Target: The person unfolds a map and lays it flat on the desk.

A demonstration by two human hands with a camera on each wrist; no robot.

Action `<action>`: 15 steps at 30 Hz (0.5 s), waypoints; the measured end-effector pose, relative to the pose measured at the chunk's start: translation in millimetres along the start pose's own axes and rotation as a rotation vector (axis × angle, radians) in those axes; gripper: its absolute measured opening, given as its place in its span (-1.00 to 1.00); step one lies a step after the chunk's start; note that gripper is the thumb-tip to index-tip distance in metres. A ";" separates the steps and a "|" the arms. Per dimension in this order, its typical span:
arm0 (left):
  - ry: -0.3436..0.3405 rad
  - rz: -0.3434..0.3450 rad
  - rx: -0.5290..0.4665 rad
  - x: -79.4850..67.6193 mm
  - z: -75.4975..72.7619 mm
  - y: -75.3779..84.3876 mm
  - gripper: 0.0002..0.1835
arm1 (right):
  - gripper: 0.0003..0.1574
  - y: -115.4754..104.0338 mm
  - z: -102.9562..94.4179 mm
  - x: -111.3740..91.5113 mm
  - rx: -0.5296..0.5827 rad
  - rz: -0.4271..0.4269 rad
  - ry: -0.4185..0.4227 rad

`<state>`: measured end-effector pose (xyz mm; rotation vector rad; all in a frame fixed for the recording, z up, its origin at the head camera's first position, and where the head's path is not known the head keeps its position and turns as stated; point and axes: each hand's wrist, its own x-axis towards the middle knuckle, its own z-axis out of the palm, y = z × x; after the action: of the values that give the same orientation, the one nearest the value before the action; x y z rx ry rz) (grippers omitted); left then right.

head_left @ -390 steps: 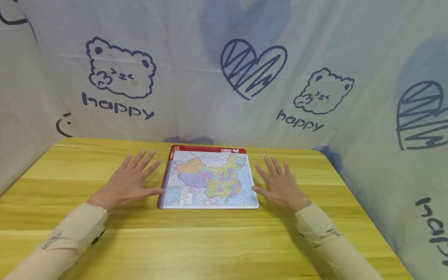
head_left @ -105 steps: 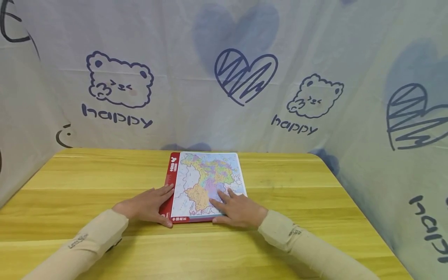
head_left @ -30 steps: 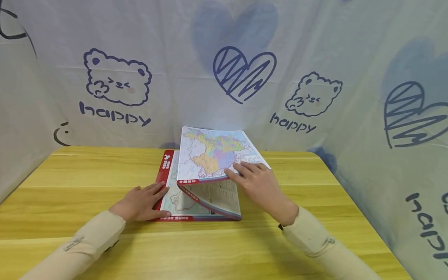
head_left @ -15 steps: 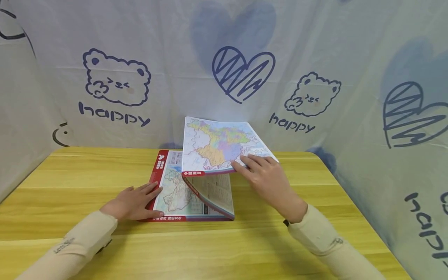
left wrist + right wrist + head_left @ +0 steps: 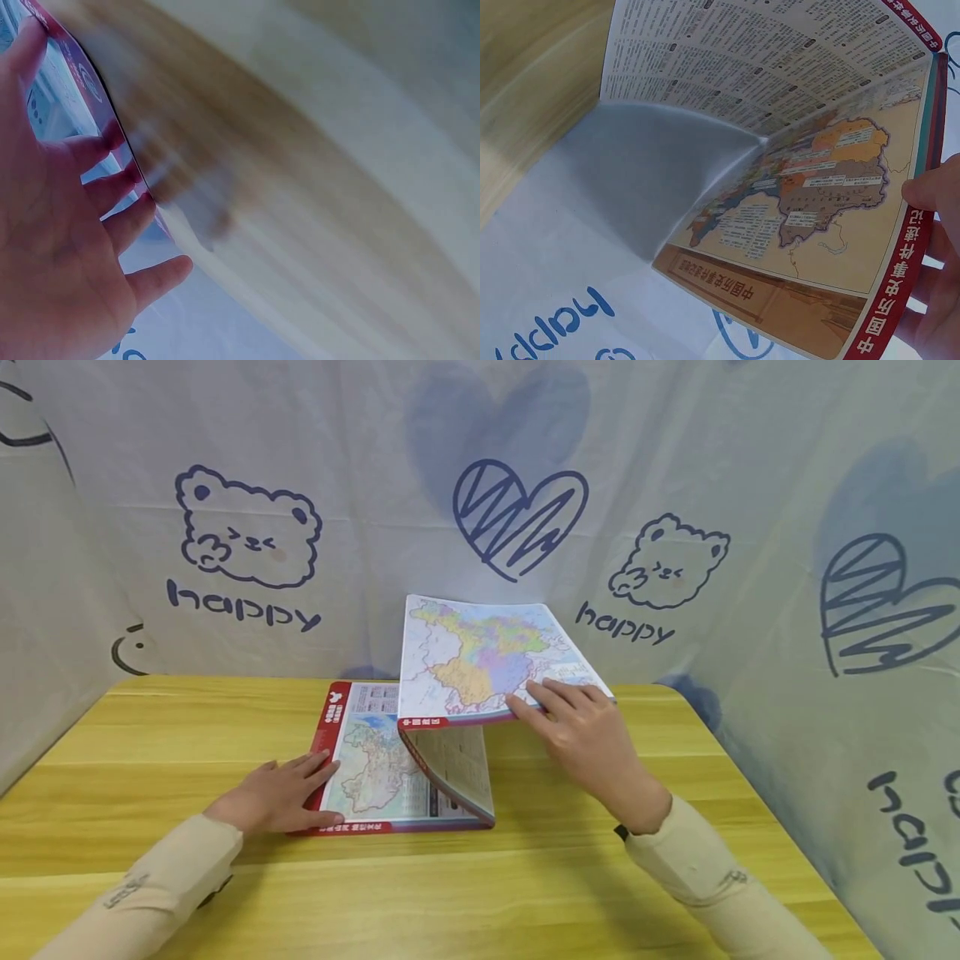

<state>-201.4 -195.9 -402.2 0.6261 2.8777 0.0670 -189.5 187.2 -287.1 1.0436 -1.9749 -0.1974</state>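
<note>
A folding map (image 5: 487, 652) of China stands partly unfolded in the head view. Its lower panel (image 5: 375, 777) lies flat on the table; the upper one is raised and tilted above it, joined by a slanting middle panel. My left hand (image 5: 273, 797) rests with spread fingers on the red left border of the lower panel; the left wrist view has the fingertips at that border's edge. With my right hand (image 5: 588, 735) I pinch the near edge of the upper panel, fingers on top. The right wrist view shows the thumb (image 5: 930, 187) on the underside, beside printed text and a brown-toned map.
The yellow wood-grain table (image 5: 420, 893) extends around the map on all sides. A pale curtain (image 5: 375, 460) with bear, heart and "happy" drawings hangs right behind the table and along both sides.
Earlier the map lay folded, first sideways, then turned upright under both hands. Over the last second my right hand has raised the upper panel rightward, and the lower panel has slid left with my left hand.
</note>
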 end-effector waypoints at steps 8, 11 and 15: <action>0.007 -0.004 -0.012 -2.2 0.7 -7.4 0.06 | -0.58 5.9 -3.3 1.3 0.028 0.005 0.043; 0.010 0.001 -0.021 -3.5 -0.2 -8.8 0.08 | -0.59 7.5 -4.6 1.4 0.026 0.015 0.044; 0.007 0.001 -0.028 -4.9 -1.7 -11.2 0.09 | -0.58 9.8 -6.3 1.4 0.031 0.021 0.054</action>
<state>-202.0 -208.2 -400.6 0.6235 2.8779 0.1101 -190.9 194.0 -277.6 1.0373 -1.9452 -0.1259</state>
